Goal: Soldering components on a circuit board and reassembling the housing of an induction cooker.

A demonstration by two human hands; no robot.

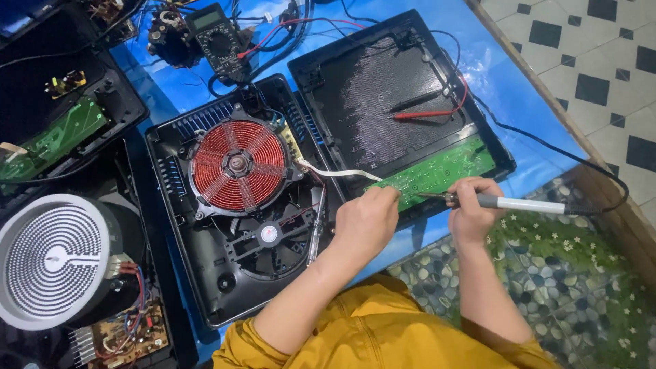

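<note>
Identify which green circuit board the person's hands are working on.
The long green board along the opened lid's near edge, touched by the left hand and the right hand's soldering iron; the others lie far left.

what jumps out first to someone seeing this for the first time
The red copper coil in the opened black cooker base, centre left, draws the eye first. Next, at centre right, the right hand holds a soldering iron to a green circuit board, with the left hand resting at the board's left end. At far left sits a white spiral-patterned disc.

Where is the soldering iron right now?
In the head view, right of centre: the right hand holds the soldering iron, its tip on the green circuit board, beside the left hand.
</note>
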